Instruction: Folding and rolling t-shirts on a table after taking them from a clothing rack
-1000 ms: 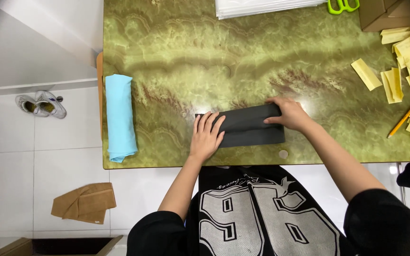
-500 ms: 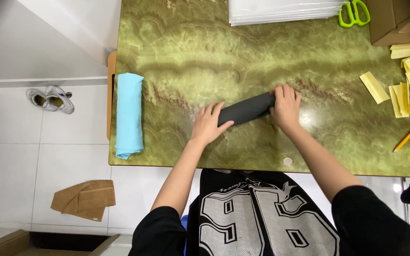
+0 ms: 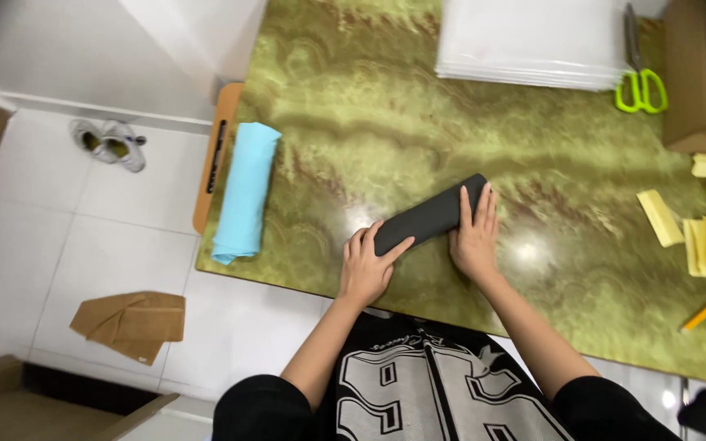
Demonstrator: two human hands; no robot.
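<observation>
Pressing dark grey roll [image 3: 429,217]; both hands.

Looks like a home packing corner rather than a shop floor: a green marbled table [image 3: 533,155] stands on plain white floor tiles [image 3: 124,237], with a pair of shoes [image 3: 109,144] left by the wall. Along the table's far edge lie a stack of white sheets [image 3: 533,41] and green-handled scissors [image 3: 641,82], a cardboard box [image 3: 704,73] sits at the far right corner, and yellow paper strips [image 3: 696,237] scatter along the right edge.
</observation>
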